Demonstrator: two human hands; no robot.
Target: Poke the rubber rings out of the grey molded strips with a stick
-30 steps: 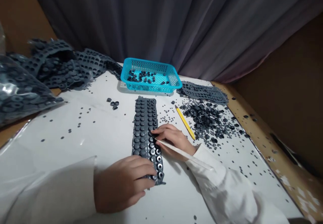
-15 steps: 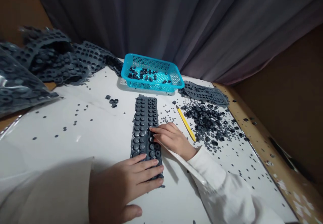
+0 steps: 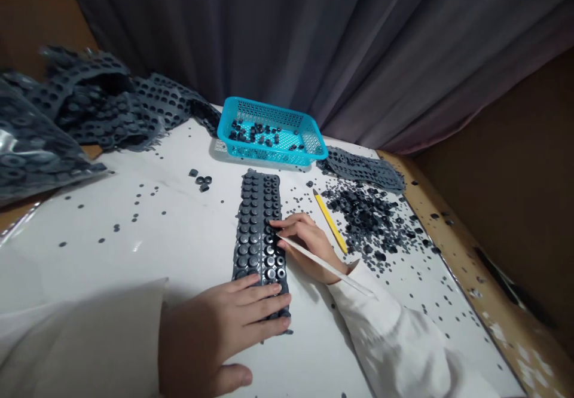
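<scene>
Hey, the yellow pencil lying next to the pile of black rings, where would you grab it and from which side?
Probably pinch the yellow pencil at mid-shaft, coming from above. It lies flat on the white table, so only its top and two long sides are free. The right hand sits close on one side and the loose black rings crowd the other, so fingers should straddle the bare middle.

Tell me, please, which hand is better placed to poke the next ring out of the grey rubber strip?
Probably the right hand: it holds the thin white stick with its tip at the grey rubber strip. The left hand lies flat on the strip's near end, pinning it.
</scene>
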